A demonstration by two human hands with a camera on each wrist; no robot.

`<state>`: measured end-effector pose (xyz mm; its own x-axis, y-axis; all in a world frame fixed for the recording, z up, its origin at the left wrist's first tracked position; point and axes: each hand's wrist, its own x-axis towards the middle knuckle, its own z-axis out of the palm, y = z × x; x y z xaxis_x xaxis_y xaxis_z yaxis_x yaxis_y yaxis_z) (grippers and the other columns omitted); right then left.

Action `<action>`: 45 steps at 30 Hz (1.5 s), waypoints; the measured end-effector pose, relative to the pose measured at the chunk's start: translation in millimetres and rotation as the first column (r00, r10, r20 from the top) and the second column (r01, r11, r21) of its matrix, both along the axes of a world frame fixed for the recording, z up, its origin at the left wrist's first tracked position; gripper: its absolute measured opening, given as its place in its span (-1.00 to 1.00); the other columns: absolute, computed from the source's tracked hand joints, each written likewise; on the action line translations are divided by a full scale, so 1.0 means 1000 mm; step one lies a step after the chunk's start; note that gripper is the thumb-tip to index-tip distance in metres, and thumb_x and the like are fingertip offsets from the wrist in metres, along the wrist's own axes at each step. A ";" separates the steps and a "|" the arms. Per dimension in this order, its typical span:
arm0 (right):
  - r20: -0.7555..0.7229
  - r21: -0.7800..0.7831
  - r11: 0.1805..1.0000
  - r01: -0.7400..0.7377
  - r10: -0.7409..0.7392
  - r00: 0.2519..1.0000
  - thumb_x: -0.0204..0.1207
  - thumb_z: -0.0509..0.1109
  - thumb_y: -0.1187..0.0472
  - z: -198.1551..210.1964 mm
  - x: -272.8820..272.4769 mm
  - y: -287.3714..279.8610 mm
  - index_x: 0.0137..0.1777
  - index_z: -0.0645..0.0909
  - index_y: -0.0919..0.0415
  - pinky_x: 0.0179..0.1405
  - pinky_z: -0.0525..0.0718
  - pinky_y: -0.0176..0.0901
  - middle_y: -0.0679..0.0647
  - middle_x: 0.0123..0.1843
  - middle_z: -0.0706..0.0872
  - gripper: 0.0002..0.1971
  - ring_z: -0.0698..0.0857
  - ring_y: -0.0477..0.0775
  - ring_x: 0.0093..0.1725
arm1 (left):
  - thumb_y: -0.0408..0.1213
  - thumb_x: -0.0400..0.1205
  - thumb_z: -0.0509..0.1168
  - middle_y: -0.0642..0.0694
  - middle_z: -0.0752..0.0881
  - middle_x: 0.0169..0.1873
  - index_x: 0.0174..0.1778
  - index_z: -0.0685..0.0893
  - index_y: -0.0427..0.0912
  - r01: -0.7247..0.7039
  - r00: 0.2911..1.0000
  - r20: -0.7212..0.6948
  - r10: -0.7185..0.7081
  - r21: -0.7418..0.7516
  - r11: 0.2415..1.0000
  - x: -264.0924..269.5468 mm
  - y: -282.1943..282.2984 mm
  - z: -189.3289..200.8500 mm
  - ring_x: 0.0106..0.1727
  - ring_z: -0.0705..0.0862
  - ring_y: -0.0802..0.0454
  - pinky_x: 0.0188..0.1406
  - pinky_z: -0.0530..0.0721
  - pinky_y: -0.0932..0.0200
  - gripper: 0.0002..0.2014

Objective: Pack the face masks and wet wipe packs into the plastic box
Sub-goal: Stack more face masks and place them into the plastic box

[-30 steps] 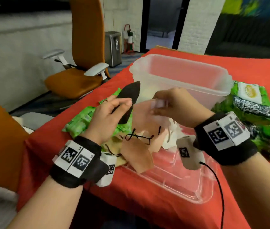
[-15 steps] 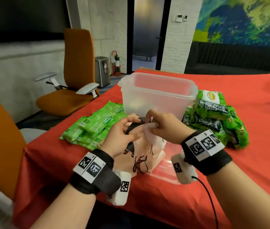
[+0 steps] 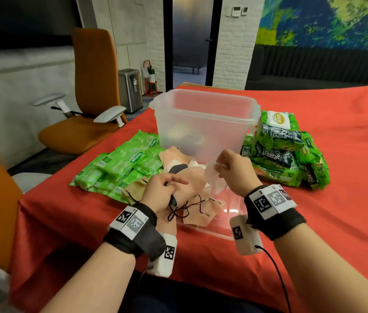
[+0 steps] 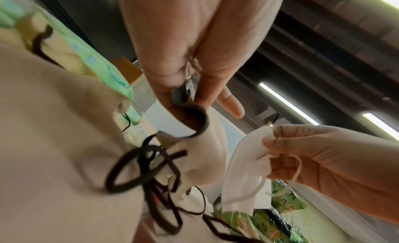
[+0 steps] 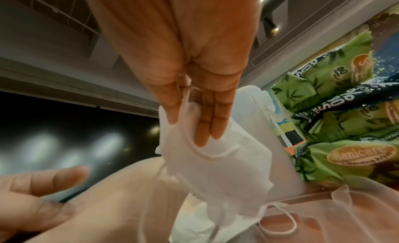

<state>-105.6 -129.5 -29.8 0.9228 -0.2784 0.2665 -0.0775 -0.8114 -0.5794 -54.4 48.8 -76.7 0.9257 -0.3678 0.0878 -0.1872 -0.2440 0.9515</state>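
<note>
Translucent plastic box (image 3: 203, 123), red cloth (image 3: 336, 199)

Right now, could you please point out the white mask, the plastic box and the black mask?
white mask (image 5: 218, 163), right wrist view, its panel.
plastic box (image 3: 203, 96), head view, far rim.
black mask (image 3: 176, 168), head view, its top.

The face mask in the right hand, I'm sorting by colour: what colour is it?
White; the white face mask shows best in the right wrist view.

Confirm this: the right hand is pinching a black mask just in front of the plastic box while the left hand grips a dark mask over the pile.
Not quite. The mask in the right hand is white, not black; the right wrist view shows the white mask clearly. The rest holds: it hangs just in front of the plastic box, and the left hand grips a dark mask over the pile.
</note>
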 end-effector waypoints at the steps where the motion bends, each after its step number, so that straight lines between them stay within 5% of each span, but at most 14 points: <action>1: 0.017 0.002 1.000 0.020 -0.020 1.000 0.56 0.31 0.30 0.000 0.000 -0.002 0.01 0.57 0.32 -0.01 0.57 -0.03 0.25 -0.02 0.74 -0.90 0.68 0.28 0.01 | -0.65 0.55 0.14 -0.13 0.73 -0.11 -0.27 0.74 -0.11 -0.011 1.000 -0.009 0.011 -0.003 1.000 0.001 0.000 0.000 0.08 0.63 0.08 -0.02 0.48 0.52 -0.62; 6: 0.331 0.274 0.961 -0.047 -0.048 0.943 0.56 0.34 0.25 0.013 -0.007 -0.007 -0.15 0.47 0.04 -0.02 0.65 0.21 -0.13 -0.18 0.60 -0.88 0.61 0.05 -0.10 | -0.66 0.60 0.07 -0.07 0.69 0.10 0.09 0.71 -0.18 0.007 0.999 -0.037 -0.010 -0.061 0.998 0.002 0.001 0.005 0.08 0.60 0.23 0.00 0.50 0.63 -0.59; 9: 0.442 0.488 0.855 -0.173 -0.072 0.894 0.52 0.36 0.18 0.020 -0.015 -0.001 -0.22 0.44 -0.13 -0.30 0.57 0.09 -0.02 -0.24 0.60 -0.80 0.54 0.07 -0.23 | -0.57 0.64 0.12 -0.06 0.70 0.13 0.04 0.71 -0.09 -0.014 0.994 -0.111 -0.004 -0.169 0.986 0.003 0.001 0.002 0.24 0.62 0.09 0.40 0.50 0.13 -0.66; 11: 0.445 0.600 0.771 -0.216 -0.097 0.890 0.56 0.33 0.26 0.019 -0.016 0.004 -0.19 0.44 -0.08 -0.38 0.50 0.08 0.08 -0.31 0.61 -0.79 0.52 0.13 -0.30 | -0.42 0.68 0.14 -0.04 0.73 0.07 -0.05 0.73 -0.07 -0.060 0.980 -0.198 0.000 -0.297 0.953 -0.001 0.001 0.003 0.28 0.63 -0.03 0.45 0.45 -0.15 -0.73; 13: 0.422 0.610 0.771 -0.184 -0.119 0.899 0.59 0.30 0.34 0.014 -0.014 0.009 -0.19 0.42 -0.01 -0.38 0.42 -0.02 0.01 -0.40 0.55 -0.77 0.47 0.10 -0.34 | -0.26 0.71 0.10 -0.09 0.77 0.00 -0.05 0.73 -0.11 -0.095 0.959 -0.282 -0.027 -0.408 0.908 -0.007 0.002 0.009 0.21 0.67 -0.08 0.38 0.51 -0.23 -0.73; 17: 0.317 0.631 0.759 -0.161 -0.063 0.947 0.60 0.29 0.28 0.004 -0.003 0.025 -0.21 0.43 -0.01 -0.39 0.48 0.07 0.17 -0.40 0.53 -0.79 0.47 0.16 -0.39 | 0.01 0.49 0.19 -0.12 0.81 -0.08 0.12 0.70 -0.11 0.003 0.943 -0.276 -0.188 -0.557 0.830 -0.015 0.010 0.022 -0.04 0.77 -0.03 -0.13 0.77 0.03 -0.61; 21: 0.214 0.620 0.779 -0.095 -0.051 0.975 0.58 0.29 0.18 -0.004 0.013 0.041 -0.22 0.42 -0.05 -0.22 0.61 0.25 0.20 -0.25 0.63 -0.83 0.58 0.19 -0.27 | -0.37 0.45 0.42 -0.14 0.80 -0.21 -0.10 0.75 -0.12 -0.066 0.985 -0.170 -0.011 -0.441 0.895 -0.007 0.017 0.021 -0.16 0.74 -0.08 -0.15 0.71 0.06 -0.86; 24: 0.146 0.662 0.746 -0.079 -0.024 0.989 0.49 0.36 0.04 -0.008 0.018 0.049 -0.16 0.45 -0.07 -0.03 0.68 0.36 0.25 -0.06 0.72 -0.88 0.71 0.29 -0.09 | -0.53 0.47 0.41 -0.09 0.79 -0.29 -0.16 0.75 -0.06 -0.103 0.990 -0.126 0.057 -0.396 0.912 0.000 0.023 0.017 -0.28 0.74 0.00 -0.26 0.75 0.11 -0.77; 27: 0.128 0.673 0.728 -0.129 0.058 0.990 0.38 0.53 0.08 -0.008 0.019 0.052 0.01 0.52 0.02 0.00 0.71 0.31 0.21 0.01 0.76 -0.71 0.76 0.22 -0.03 | -0.56 0.47 0.40 -0.08 0.77 -0.34 -0.20 0.74 -0.04 -0.109 0.990 -0.123 0.063 -0.411 0.905 0.003 0.029 0.018 -0.38 0.73 0.08 -0.46 0.73 0.23 -0.74; 30: 0.125 0.621 0.767 -0.162 0.107 0.986 0.19 0.61 0.04 -0.005 0.018 0.053 -0.02 0.73 0.11 0.03 0.71 0.29 0.10 -0.08 0.82 -0.65 0.78 0.19 -0.04 | -0.53 0.48 0.39 -0.14 0.78 -0.27 -0.16 0.74 -0.09 -0.121 0.987 -0.148 0.064 -0.422 0.899 0.006 0.033 0.016 -0.34 0.74 0.02 -0.45 0.75 0.17 -0.78; 34: 0.202 0.640 0.732 -0.231 0.129 0.971 0.39 0.52 0.31 0.002 0.015 0.057 -0.03 0.72 0.14 0.12 0.71 0.12 0.14 -0.03 0.80 -0.83 0.73 0.04 -0.04 | -0.45 0.55 0.34 -0.15 0.77 -0.26 -0.17 0.75 -0.16 -0.119 0.985 -0.165 0.048 -0.450 0.885 0.004 0.037 0.018 -0.35 0.74 0.14 -0.46 0.71 0.27 -0.88; 38: 0.248 0.736 0.602 -0.309 0.185 0.951 0.47 0.38 0.49 0.008 0.012 0.067 0.16 0.56 0.33 -0.20 0.74 -0.27 0.20 0.00 0.75 -0.73 0.75 0.00 -0.11 | -0.36 0.55 0.33 -0.13 0.81 -0.29 -0.25 0.79 -0.11 -0.123 0.981 -0.192 0.027 -0.512 0.850 0.000 0.041 0.022 -0.26 0.77 -0.02 -0.35 0.78 0.07 -0.86; 42: 0.174 0.771 0.596 -0.224 0.143 0.974 0.48 0.42 0.39 0.005 0.012 0.076 0.28 0.37 0.20 -0.57 0.66 -0.17 0.24 -0.15 0.74 -0.58 0.72 0.04 -0.42 | -0.26 0.40 0.39 -0.13 0.82 -0.29 -0.19 0.77 -0.19 -0.105 0.986 -0.168 0.014 -0.549 0.829 -0.006 0.044 0.027 -0.27 0.77 -0.01 -0.37 0.75 0.17 -0.86; 45: 0.103 0.771 0.605 -0.200 0.192 0.976 0.49 0.44 0.30 0.003 0.016 0.078 0.32 0.46 0.24 -0.38 0.73 -0.02 0.24 -0.15 0.78 -0.59 0.78 0.16 -0.31 | -0.23 0.32 0.41 -0.11 0.82 -0.29 -0.21 0.78 -0.16 -0.098 0.990 -0.138 0.028 -0.533 0.840 -0.007 0.049 0.028 -0.25 0.77 0.02 -0.24 0.73 0.20 -0.83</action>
